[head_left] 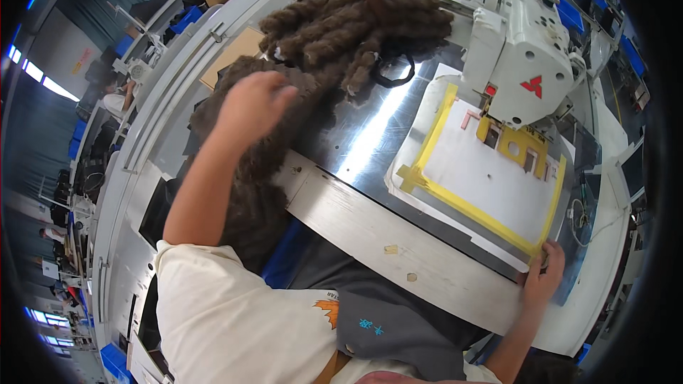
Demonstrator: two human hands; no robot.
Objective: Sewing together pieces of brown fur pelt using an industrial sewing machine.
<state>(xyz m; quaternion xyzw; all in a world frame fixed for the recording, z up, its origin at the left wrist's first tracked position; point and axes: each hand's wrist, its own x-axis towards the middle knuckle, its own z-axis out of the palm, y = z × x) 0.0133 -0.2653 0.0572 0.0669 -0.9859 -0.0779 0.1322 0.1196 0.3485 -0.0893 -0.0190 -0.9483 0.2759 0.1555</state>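
Observation:
My left hand (255, 108) is over a heap of dark brown fluffy fabric (260, 171) at the left of the machine table, fingers loosely bent and apart. Nothing shows between them, though their undersides are hidden. At the right, my right hand (545, 274) grips the near corner of a flat sewing template (491, 213), a white sheet edged with yellow tape. Under the white sewing machine head (523, 50), a yellow cut-out plate (514, 146) lies over the template's far part. Small pinkish strips (469, 119) show near it.
A bundle of brown plush strips (356, 18) lies on the far side of the shiny metal table (356, 139), with a black loop (395, 75) beside it. The pale front rail (398, 249) runs before me. Other people sit at workstations in the left background.

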